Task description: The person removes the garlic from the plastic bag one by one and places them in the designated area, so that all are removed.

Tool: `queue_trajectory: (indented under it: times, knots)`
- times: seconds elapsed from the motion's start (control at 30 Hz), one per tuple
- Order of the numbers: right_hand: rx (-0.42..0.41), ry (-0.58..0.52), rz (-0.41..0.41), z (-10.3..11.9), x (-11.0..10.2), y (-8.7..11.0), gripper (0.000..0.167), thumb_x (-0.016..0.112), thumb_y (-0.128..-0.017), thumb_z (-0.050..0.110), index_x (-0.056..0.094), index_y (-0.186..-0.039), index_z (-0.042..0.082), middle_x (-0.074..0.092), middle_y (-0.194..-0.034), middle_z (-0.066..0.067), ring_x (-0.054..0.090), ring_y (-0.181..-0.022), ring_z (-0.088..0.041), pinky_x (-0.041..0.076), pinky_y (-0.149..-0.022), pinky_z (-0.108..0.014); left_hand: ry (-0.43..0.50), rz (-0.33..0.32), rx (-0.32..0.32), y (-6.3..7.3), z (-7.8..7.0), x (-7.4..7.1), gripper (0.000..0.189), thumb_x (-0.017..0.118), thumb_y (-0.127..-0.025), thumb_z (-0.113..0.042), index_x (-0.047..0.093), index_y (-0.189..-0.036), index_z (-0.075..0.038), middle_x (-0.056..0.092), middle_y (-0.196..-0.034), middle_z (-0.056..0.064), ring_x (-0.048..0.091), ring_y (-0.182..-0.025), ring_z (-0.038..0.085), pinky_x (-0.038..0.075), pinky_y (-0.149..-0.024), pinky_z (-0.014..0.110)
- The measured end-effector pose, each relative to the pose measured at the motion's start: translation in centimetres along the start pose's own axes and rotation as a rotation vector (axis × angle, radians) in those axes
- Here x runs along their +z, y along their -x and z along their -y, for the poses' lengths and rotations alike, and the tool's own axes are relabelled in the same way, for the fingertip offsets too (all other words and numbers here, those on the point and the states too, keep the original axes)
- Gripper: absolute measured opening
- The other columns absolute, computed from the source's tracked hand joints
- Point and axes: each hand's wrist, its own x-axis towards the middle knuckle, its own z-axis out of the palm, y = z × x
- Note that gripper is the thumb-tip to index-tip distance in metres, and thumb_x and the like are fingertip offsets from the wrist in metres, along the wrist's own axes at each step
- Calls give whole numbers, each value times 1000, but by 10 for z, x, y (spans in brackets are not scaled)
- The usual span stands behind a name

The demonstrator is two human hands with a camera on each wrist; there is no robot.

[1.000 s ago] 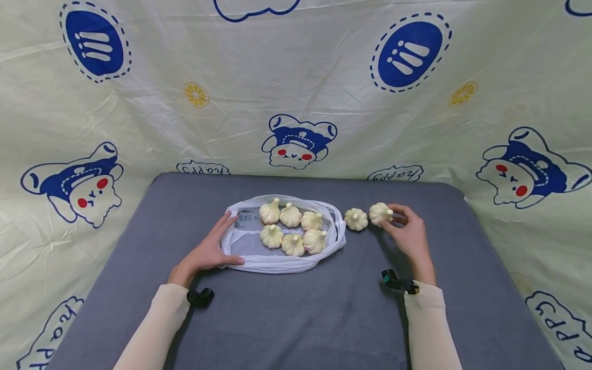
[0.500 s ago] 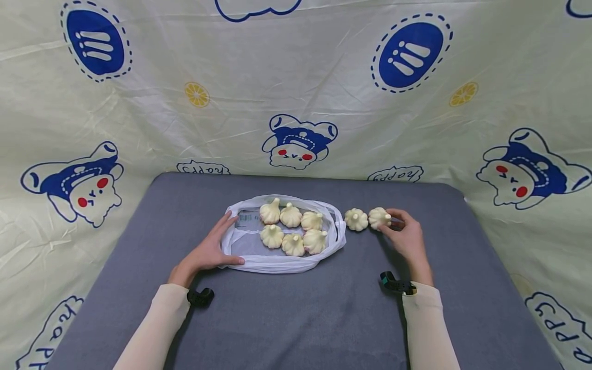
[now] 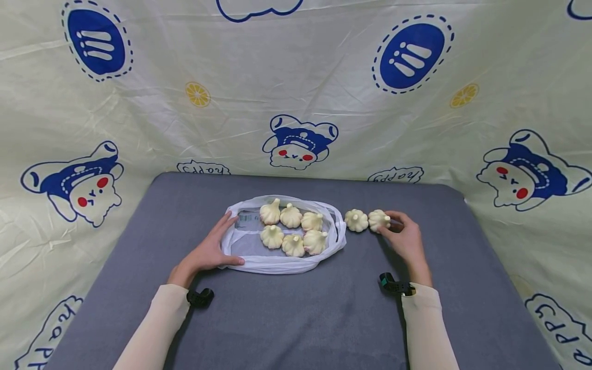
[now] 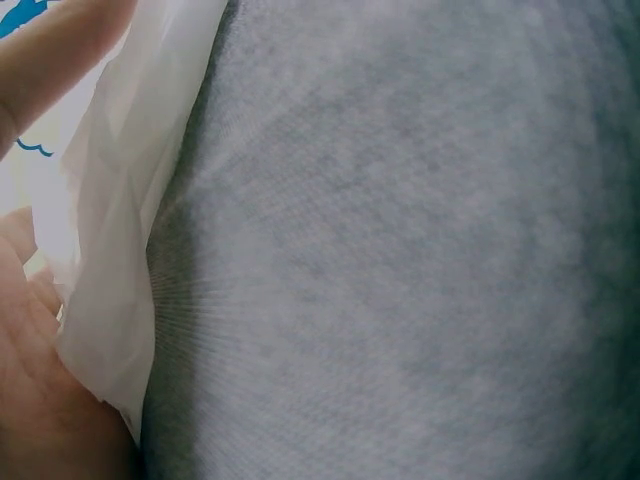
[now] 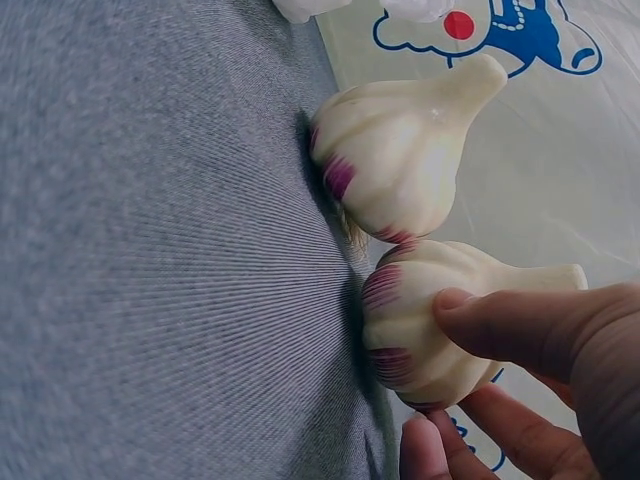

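In the head view, a white plastic bag (image 3: pixel 282 264) lies spread on the table with its mouth facing up. Several whitish garlic bulbs (image 3: pixel 293 244) sit inside the mouth, in two rows. My left hand (image 3: pixel 210 250) spans the bag's left end, its thumb along the near rim and its fingers spread along the left rim. Right of the bag, a garlic bulb (image 3: pixel 356 220) stands on the cloth. Beside and touching it is another garlic bulb (image 5: pixel 425 325), pinched by my right hand (image 3: pixel 407 239) between thumb and fingers. Purple streaks mark both bulbs in the right wrist view.
A grey-blue cloth (image 3: pixel 296 318) covers the table. Behind it hangs a pale curtain (image 3: pixel 324 67) with blue cartoon prints. Black wrist cameras (image 3: pixel 392 283) are strapped at both sleeves.
My right hand has moved slightly left and down, bringing its garlic bulb against the one next to the bag. The left hand and bag have stayed put.
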Motion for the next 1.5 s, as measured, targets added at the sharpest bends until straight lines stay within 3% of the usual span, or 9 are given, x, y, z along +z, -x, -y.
queue_trajectory:
  times: [0.3, 0.43, 0.53, 0.63, 1.5]
  knots:
    - [7, -2, 2, -3, 0, 0, 47, 73, -95, 8, 57, -139, 0, 58, -142, -25, 61, -125, -45, 53, -95, -53, -7, 1, -4, 0, 0, 0, 118, 92, -73, -41, 24, -164, -11, 4, -175, 12, 6, -159, 41, 16, -123, 68]
    - [14, 7, 6, -3, 0, 0, 48, 73, -95, 9, 57, -140, 1, 59, -142, -24, 62, -125, -43, 53, -88, -36, -8, 1, -4, 0, -1, 0, 118, 92, -73, -41, 24, -164, -11, 4, -174, 12, 6, -159, 41, 17, -122, 68]
    - [22, 0, 11, -3, -1, -1, 49, 74, -95, 9, 57, -140, 1, 59, -142, -24, 62, -125, -42, 49, -81, -19, -11, -1, 0, -1, -1, 0, 118, 92, -73, -41, 24, -164, -11, 5, -174, 13, 6, -159, 41, 17, -122, 68]
    - [26, -8, 22, -2, -2, 0, 50, 73, -95, 10, 56, -142, 0, 58, -143, -26, 62, -125, -44, 44, -76, -11, -12, -2, 2, -1, -1, 0, 117, 92, -73, -41, 24, -164, -10, 5, -174, 13, 6, -159, 42, 17, -122, 68]
    - [25, -30, 46, -1, -4, -2, 60, 73, -96, 12, 47, -149, -1, 51, -148, -31, 60, -126, -47, 42, -71, -5, -11, -3, -11, 1, -3, 1, 117, 92, -73, -40, 24, -164, -10, 5, -174, 13, 5, -159, 41, 16, -122, 69]
